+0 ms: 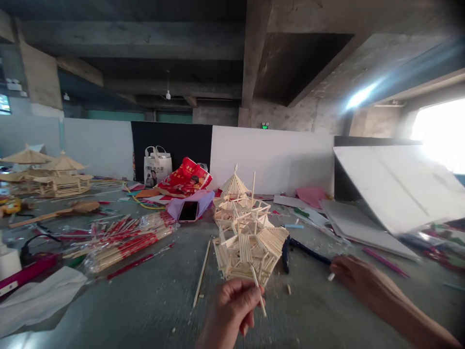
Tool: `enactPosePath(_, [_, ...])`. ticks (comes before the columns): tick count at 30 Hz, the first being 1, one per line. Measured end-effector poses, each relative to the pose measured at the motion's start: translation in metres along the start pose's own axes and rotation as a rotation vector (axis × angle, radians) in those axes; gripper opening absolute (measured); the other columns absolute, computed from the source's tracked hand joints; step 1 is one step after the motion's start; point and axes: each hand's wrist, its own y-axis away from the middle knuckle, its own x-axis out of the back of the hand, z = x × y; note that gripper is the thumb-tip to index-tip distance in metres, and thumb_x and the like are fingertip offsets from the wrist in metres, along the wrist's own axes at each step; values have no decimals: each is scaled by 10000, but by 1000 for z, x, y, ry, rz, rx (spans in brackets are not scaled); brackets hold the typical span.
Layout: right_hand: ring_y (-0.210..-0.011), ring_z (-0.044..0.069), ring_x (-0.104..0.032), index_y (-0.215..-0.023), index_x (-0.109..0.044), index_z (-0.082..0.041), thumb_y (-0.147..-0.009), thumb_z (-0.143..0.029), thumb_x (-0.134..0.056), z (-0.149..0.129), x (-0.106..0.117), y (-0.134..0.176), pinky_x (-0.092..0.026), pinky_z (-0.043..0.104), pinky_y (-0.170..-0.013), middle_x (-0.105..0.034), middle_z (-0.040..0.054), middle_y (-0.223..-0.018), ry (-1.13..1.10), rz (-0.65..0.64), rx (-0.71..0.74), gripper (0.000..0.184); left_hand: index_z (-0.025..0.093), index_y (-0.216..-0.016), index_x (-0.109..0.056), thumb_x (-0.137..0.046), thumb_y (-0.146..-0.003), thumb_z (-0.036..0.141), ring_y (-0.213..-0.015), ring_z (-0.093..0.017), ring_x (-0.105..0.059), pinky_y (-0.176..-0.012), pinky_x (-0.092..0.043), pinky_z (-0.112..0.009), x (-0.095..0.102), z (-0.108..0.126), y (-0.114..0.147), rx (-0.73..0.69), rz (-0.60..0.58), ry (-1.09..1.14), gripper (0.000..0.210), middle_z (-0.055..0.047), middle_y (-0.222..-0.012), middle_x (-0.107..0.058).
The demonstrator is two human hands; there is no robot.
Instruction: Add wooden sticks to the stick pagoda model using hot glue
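My left hand (pixel 238 305) is closed in a pinch on a thin wooden stick (pixel 258 290), slanted in front of the model. Just behind stands a pavilion model (pixel 244 247) built of pale sticks, with a pointed roof and open railings. On the right, my right hand (pixel 350 271) is slightly blurred, fingers curled over the end of one dark blue handle (pixel 310 251) of a plier-like tool. Its other handle (pixel 286 256) lies against the model, and the tool's head is hidden. A small white piece (pixel 331 277) shows by my right fingertips; whether it is held is unclear.
Bundles of wrapped sticks (pixel 131 247) lie at left, near a long loose stick (pixel 202 274). A phone (pixel 189 211) rests on purple paper behind. White boards (pixel 366 230) lie at right. Other stick pavilions (pixel 63 174) stand far left. Low partitions (pixel 272 155) run along the back.
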Motion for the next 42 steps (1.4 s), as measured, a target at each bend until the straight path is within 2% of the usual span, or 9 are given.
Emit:
enactPosePath(2, [-594, 172, -510, -725, -598, -242, -771, -388, -500, -49, -9, 23, -364, 293, -552, -559, 28, -637, -179, -138, -21, 182, 110, -703, -665, -658, -612, 445, -289, -5, -343, -295, -213, -155, -2, 6, -1, -6, 35, -18, 348, -35, -586, -616])
enactPosePath(4, [-561, 142, -498, -766, -591, -214, -799, -433, -463, -94, -23, 43, -367, 245, -501, -530, 10, -590, -483, -400, -75, 256, 114, -704, -665, -658, -617, 435, -301, -6, -336, -302, -213, -155, -7, 11, -2, -17, 66, -31, 332, -27, -584, -610])
enactPosePath(8, [-440, 97, -463, -739, -550, -155, -766, -504, -487, -142, -55, 57, -348, 198, -399, -491, -11, -510, -873, -498, -173, 356, 121, -704, -659, -653, -623, 425, -315, -12, -323, -318, -207, -164, -14, 16, -2, -39, 93, -32, 315, -6, -569, -589])
enactPosePath(13, [-364, 74, -407, -629, -501, -143, -742, -498, -530, -148, -71, 44, -338, 195, -339, -459, -22, -476, -1158, -468, -286, 373, 114, -731, -668, -635, -648, 386, -330, -29, -312, -339, -203, -169, -17, 19, -8, -61, 116, -31, 286, 52, -426, -459])
enactPosePath(16, [-389, 62, -385, -640, -508, -137, -743, -453, -553, -151, -70, 37, -333, 184, -337, -458, -22, -518, -1241, -420, -362, 336, 102, -786, -664, -598, -687, 353, -374, -44, -352, -354, -237, -167, -15, 23, -10, -84, 136, -82, 278, 27, -475, -504])
enactPosePath(19, [-403, 61, -376, -630, -505, -140, -754, -413, -557, -154, -68, 31, -323, 177, -337, -446, -26, -519, -1264, -398, -395, 305, 99, -829, -650, -590, -692, 347, -400, -44, -370, -360, -255, -165, -7, 28, -8, -112, 201, -157, 290, -15, -594, -584])
enactPosePath(25, [-403, 51, -364, -606, -504, -141, -756, -371, -567, -149, -76, 18, -294, 169, -348, -445, -27, -501, -1300, -410, -457, 282, 104, -846, -636, -582, -692, 382, -430, -57, -394, -369, -278, -165, 16, 32, -6, -171, 328, -237, 322, -34, -646, -607])
enactPosePath(32, [-413, 50, -367, -614, -520, -137, -726, -353, -607, -147, -90, 10, -273, 164, -334, -447, -28, -521, -1402, -401, -516, 258, 112, -829, -633, -591, -684, 385, -423, -60, -391, -372, -275, -170, 20, 29, -9, -161, 337, -264, 311, -13, -609, -583])
enactPosePath(42, [-420, 50, -374, -614, -521, -133, -715, -331, -614, -150, -90, 7, -292, 160, -339, -450, -29, -523, -1420, -385, -545, 241, 123, -795, -637, -592, -678, 401, -427, -70, -390, -376, -276, -174, 20, 27, -7, -162, 337, -278, 304, 11, -554, -536])
